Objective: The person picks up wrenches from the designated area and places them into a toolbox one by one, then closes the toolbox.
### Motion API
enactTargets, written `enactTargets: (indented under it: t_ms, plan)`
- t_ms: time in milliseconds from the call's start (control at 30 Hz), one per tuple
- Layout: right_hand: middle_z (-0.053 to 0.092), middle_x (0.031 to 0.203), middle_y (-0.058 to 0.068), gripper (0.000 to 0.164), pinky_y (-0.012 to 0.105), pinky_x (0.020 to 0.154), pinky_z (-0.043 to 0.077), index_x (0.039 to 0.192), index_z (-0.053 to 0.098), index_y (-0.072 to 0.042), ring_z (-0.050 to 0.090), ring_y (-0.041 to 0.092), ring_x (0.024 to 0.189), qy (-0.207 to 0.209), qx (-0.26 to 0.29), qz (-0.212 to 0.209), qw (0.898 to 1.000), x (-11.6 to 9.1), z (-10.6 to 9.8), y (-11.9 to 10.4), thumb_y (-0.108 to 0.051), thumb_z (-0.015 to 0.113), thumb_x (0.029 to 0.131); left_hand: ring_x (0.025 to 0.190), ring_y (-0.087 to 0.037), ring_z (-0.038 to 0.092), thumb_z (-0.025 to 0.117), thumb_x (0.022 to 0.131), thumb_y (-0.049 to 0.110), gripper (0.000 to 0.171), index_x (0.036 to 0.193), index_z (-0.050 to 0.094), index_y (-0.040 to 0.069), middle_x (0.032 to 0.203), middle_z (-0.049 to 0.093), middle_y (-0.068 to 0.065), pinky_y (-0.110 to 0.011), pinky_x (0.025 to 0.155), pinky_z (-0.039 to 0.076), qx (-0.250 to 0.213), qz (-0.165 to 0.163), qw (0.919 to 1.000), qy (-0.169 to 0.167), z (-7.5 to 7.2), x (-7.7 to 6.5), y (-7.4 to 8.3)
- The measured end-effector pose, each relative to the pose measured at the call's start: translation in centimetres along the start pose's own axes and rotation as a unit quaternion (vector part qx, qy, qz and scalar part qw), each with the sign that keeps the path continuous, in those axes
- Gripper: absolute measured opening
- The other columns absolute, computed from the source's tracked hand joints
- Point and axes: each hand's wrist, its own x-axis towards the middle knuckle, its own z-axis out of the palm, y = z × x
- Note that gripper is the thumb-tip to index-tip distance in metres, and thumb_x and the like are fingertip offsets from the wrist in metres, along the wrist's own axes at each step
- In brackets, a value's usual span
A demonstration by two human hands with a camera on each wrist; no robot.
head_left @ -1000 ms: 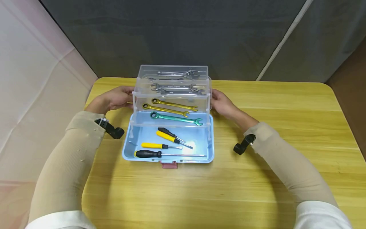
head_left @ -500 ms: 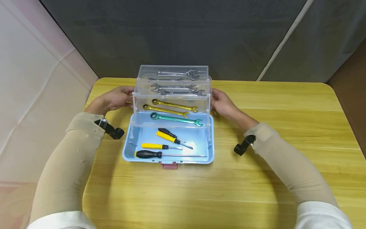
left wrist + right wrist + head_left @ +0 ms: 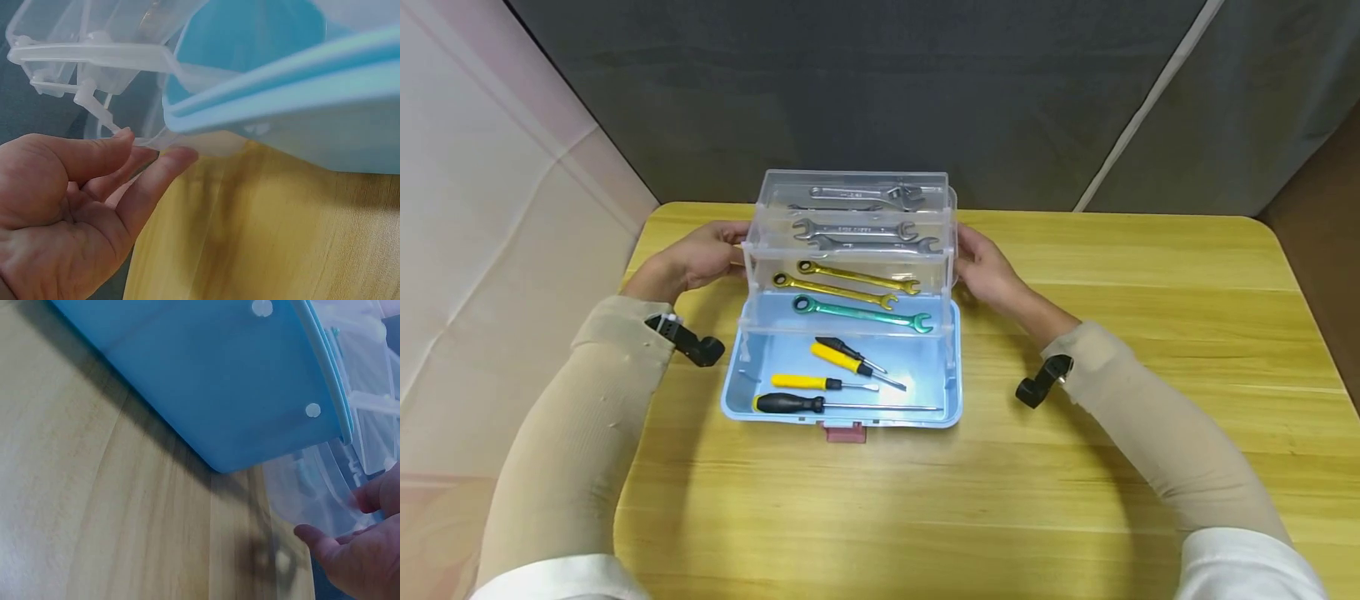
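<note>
A light-blue toolbox stands unfolded, its clear stepped trays raised toward the back. Behind it hangs the clear lid, mostly hidden in the head view. My left hand pinches the lid's edge between thumb and fingers at the left; my right hand grips the lid at the right. The trays bear an adjustable wrench, silver open-end wrenches, gold ratchet wrenches and a green ratchet wrench. Several screwdrivers with yellow or black handles lie in the blue base.
The toolbox rests on a wooden table, near its back edge. A dark grey partition rises behind, and a pale cloth hangs at the left. A reddish latch sticks out at the box's front.
The trays have shifted very slightly to the left and both hands have moved up a little. The screwdrivers and base stay practically where they were.
</note>
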Motion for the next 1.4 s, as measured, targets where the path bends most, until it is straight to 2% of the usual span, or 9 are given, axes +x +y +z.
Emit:
enactTargets:
  t_ms: [233, 500, 633, 767, 867, 1067, 1233, 1300, 1400]
  plan:
    - [0.036, 0.162, 0.011, 0.059, 0.034, 0.123, 0.025, 0.158, 0.031, -0.005, 0.035, 0.024, 0.148, 0.017, 0.001, -0.081, 0.997, 0.0, -0.2, 0.0, 0.005, 0.049, 0.103, 0.112, -0.006, 0.060, 0.050, 0.104, -0.002, 0.059, 0.159, 0.031, 0.008, 0.158, 0.039, -0.017, -0.027, 0.094, 0.055, -0.001, 0.023, 0.9993, 0.028, -0.1, -0.5, 0.2]
    - [0.044, 0.157, 0.011, 0.057, 0.036, 0.121, 0.029, 0.153, 0.041, -0.004, 0.040, 0.023, 0.146, 0.034, -0.007, -0.122, 0.992, 0.0, -1.0, -0.7, 0.009, 0.053, 0.099, 0.115, -0.011, 0.058, 0.047, 0.109, 0.019, 0.049, 0.156, 0.038, 0.007, 0.142, 0.054, -0.003, -0.023, 0.090, 0.054, 0.008, 0.041, 0.9976, 0.055, -0.1, -2.2, 1.3]
    - [0.052, 0.149, 0.016, 0.046, 0.041, 0.116, 0.039, 0.145, 0.049, 0.002, 0.048, 0.025, 0.139, 0.058, 0.029, -0.133, 0.989, -0.5, -1.4, -1.6, 0.009, 0.049, 0.099, 0.115, -0.012, 0.058, 0.048, 0.109, 0.019, 0.047, 0.154, 0.042, 0.006, 0.139, 0.056, -0.002, -0.022, 0.092, 0.054, 0.002, 0.055, 0.9960, 0.071, -0.1, -3.2, 2.0]
    - [0.061, 0.134, 0.020, 0.031, 0.036, 0.098, 0.055, 0.134, 0.057, 0.007, 0.059, 0.026, 0.124, 0.086, 0.085, -0.145, 0.982, -1.3, -1.7, -2.9, 0.000, 0.049, 0.105, 0.114, -0.010, 0.061, 0.049, 0.108, 0.014, 0.039, 0.146, 0.052, 0.005, 0.134, 0.058, 0.001, -0.022, 0.090, 0.056, -0.041, 0.073, 0.9932, 0.081, -0.4, -4.4, 2.5]
    - [0.061, 0.125, 0.018, 0.026, 0.031, 0.087, 0.059, 0.127, 0.061, 0.004, 0.061, 0.026, 0.117, 0.101, 0.105, -0.150, 0.978, -2.1, -1.9, -4.1, -0.010, 0.053, 0.106, 0.115, -0.014, 0.061, 0.052, 0.107, 0.022, 0.036, 0.139, 0.058, 0.006, 0.134, 0.057, -0.001, -0.024, 0.088, 0.057, -0.083, 0.092, 0.9899, 0.069, -0.6, -5.6, 3.0]
    - [0.056, 0.134, 0.015, 0.035, 0.039, 0.090, 0.059, 0.138, 0.052, -0.003, 0.055, 0.028, 0.126, 0.089, 0.092, -0.124, 0.984, -4.0, -1.8, -6.3, -0.021, 0.052, 0.108, 0.114, -0.018, 0.063, 0.046, 0.103, 0.051, 0.059, 0.141, 0.048, 0.005, 0.133, 0.056, -0.008, -0.027, 0.089, 0.058, -0.155, 0.108, 0.9817, 0.025, -0.2, -7.7, 4.3]
    - [0.049, 0.148, 0.010, 0.047, 0.046, 0.097, 0.055, 0.152, 0.044, -0.012, 0.050, 0.025, 0.135, 0.069, 0.023, -0.101, 0.992, -5.9, -1.1, -7.2, -0.025, 0.052, 0.108, 0.119, -0.022, 0.056, 0.033, 0.105, 0.056, 0.068, 0.153, 0.035, 0.008, 0.139, 0.050, -0.009, -0.026, 0.089, 0.058, -0.112, 0.110, 0.9873, 0.023, 1.0, -9.2, 4.8]
    - [0.048, 0.152, 0.007, 0.049, 0.044, 0.098, 0.055, 0.154, 0.043, -0.013, 0.048, 0.023, 0.138, 0.059, 0.001, -0.112, 0.992, -6.8, -0.7, -7.2, -0.022, 0.054, 0.107, 0.121, -0.023, 0.053, 0.032, 0.108, 0.051, 0.066, 0.156, 0.030, 0.005, 0.144, 0.044, -0.012, -0.023, 0.090, 0.056, -0.076, 0.118, 0.9898, 0.022, 1.6, -9.9, 4.7]
    - [0.049, 0.154, 0.004, 0.045, 0.037, 0.101, 0.053, 0.151, 0.048, -0.010, 0.045, 0.016, 0.141, 0.040, -0.011, -0.152, 0.988, -8.1, -0.1, -6.8, -0.014, 0.055, 0.106, 0.123, -0.021, 0.052, 0.038, 0.111, 0.035, 0.059, 0.157, 0.028, -0.001, 0.149, 0.040, -0.014, -0.020, 0.093, 0.054, -0.055, 0.148, 0.9873, 0.018, 2.6, -10.8, 4.1]
